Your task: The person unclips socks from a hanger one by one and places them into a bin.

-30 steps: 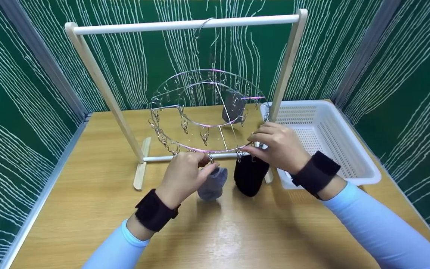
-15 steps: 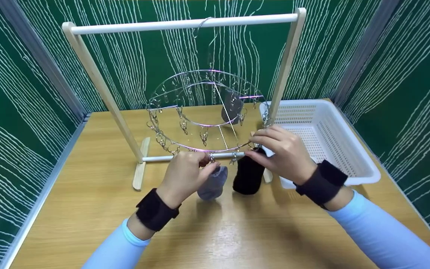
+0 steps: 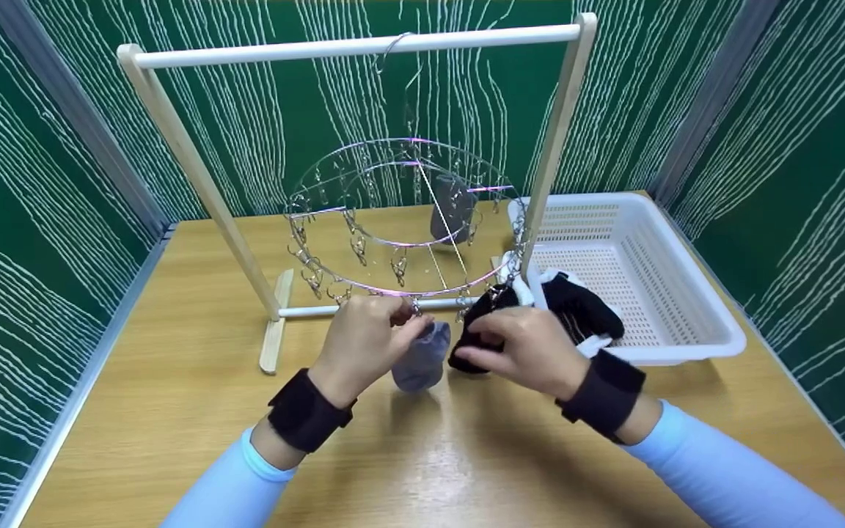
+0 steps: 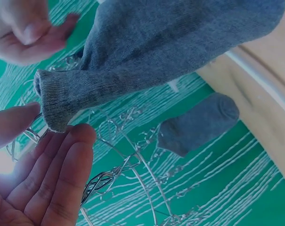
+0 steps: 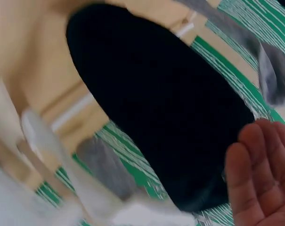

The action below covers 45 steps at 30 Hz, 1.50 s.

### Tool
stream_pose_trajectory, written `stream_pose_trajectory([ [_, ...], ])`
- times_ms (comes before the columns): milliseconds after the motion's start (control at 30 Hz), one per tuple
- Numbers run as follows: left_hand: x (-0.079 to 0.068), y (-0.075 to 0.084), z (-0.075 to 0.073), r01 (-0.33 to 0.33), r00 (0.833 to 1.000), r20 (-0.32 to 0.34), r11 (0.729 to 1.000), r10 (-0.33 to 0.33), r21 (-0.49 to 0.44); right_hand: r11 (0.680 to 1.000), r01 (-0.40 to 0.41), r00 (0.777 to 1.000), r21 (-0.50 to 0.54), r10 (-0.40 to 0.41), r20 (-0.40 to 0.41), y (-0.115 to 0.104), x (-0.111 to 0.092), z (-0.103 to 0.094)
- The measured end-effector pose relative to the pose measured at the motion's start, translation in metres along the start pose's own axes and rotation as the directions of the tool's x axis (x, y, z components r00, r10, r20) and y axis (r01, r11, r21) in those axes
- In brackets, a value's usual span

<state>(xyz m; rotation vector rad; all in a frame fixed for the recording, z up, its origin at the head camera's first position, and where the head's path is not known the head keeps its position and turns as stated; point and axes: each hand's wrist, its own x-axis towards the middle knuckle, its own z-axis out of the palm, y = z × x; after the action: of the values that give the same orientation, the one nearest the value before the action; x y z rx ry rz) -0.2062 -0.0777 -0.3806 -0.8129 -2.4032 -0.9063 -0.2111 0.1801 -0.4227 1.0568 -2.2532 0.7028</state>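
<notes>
In the head view my left hand [image 3: 367, 334] is at the front rim of a round wire sock hanger [image 3: 393, 293], above a grey sock [image 3: 420, 359]. The left wrist view has my thumb and fingers pinching a metal clip [image 4: 36, 134] at the cuff of that grey sock [image 4: 133, 52]. My right hand [image 3: 529, 348] is beside a dangling black sock [image 3: 470, 359], partly covering it. Its fingers [image 5: 260, 165] look relaxed in the right wrist view, next to the cuff end of the black sock [image 5: 156, 94], and no grip on it shows.
The hanger hooks over a white rail [image 3: 283, 51] on a wooden stand [image 3: 195, 169]. Another grey sock [image 3: 452, 209] hangs at its back. A white basket [image 3: 686, 293] stands to the right, holding black and white cloth items [image 3: 580, 308]. Several metal clips ring the hanger.
My right hand has left the hanger's rim and come down and towards me in front of the black sock, uncovering items in the basket. The left hand stays at the grey sock's clip.
</notes>
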Motion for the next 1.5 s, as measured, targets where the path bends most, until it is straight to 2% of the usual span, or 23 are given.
stream_pose_trajectory([
  [100, 0.0, 0.0, 0.0, 0.008, 1.0, 0.002, 1.0, -0.008, 0.002, 0.993, -0.098, 0.991, 0.065, 0.091, 0.097, -0.001, -0.002, 0.01],
  [167, 0.0, 0.0, 0.001, 0.013, 1.0, 0.007, 1.0, -0.013, 0.0, 0.977, -0.179, 0.974, 0.116, 0.159, 0.164, -0.001, -0.003, 0.015],
  [333, -0.001, -0.001, 0.001, 0.008, 1.0, 0.003, 1.0, -0.008, 0.008, 0.905, -0.349, 0.918, 0.245, 0.278, 0.281, -0.002, -0.001, 0.028],
  [467, -0.002, -0.002, 0.001, -0.003, 1.0, -0.006, 1.0, 0.003, 0.018, 0.825, -0.443, 0.882, 0.352, 0.329, 0.338, -0.002, 0.001, 0.038],
  [567, -0.002, -0.002, 0.001, -0.006, 1.0, -0.019, 1.0, 0.006, 0.013, 0.748, -0.489, 0.862, 0.448, 0.336, 0.38, -0.001, 0.002, 0.045],
  [667, -0.002, -0.001, 0.001, -0.01, 0.999, -0.036, 1.0, 0.01, -0.002, 0.664, -0.514, 0.854, 0.543, 0.332, 0.401, 0.0, 0.001, 0.052],
  [733, -0.001, -0.001, 0.002, -0.014, 0.999, -0.048, 1.0, 0.013, -0.006, 0.626, -0.516, 0.855, 0.585, 0.332, 0.399, 0.0, 0.001, 0.056],
  [833, -0.001, 0.0, 0.003, -0.015, 0.998, -0.055, 1.0, 0.015, -0.012, 0.616, -0.51, 0.86, 0.6, 0.348, 0.373, 0.0, 0.001, 0.06],
  [1067, 0.0, 0.001, 0.004, 0.0, 0.999, -0.05, 0.999, -0.002, -0.039, 0.623, -0.497, 0.866, 0.604, 0.397, 0.303, -0.003, 0.001, 0.063],
  [1267, -0.001, 0.001, 0.006, 0.028, 0.999, -0.039, 0.997, -0.031, -0.065, 0.638, -0.484, 0.872, 0.599, 0.407, 0.273, -0.003, -0.001, 0.065],
  [1367, -0.002, 0.001, 0.007, 0.03, 0.998, -0.052, 0.998, -0.032, -0.054, 0.634, -0.49, 0.869, 0.598, 0.408, 0.28, -0.003, -0.002, 0.067],
  [1500, -0.002, 0.001, 0.008, 0.02, 0.997, -0.073, 0.999, -0.022, -0.039, 0.629, -0.517, 0.854, 0.581, 0.423, 0.302, -0.004, -0.004, 0.067],
])
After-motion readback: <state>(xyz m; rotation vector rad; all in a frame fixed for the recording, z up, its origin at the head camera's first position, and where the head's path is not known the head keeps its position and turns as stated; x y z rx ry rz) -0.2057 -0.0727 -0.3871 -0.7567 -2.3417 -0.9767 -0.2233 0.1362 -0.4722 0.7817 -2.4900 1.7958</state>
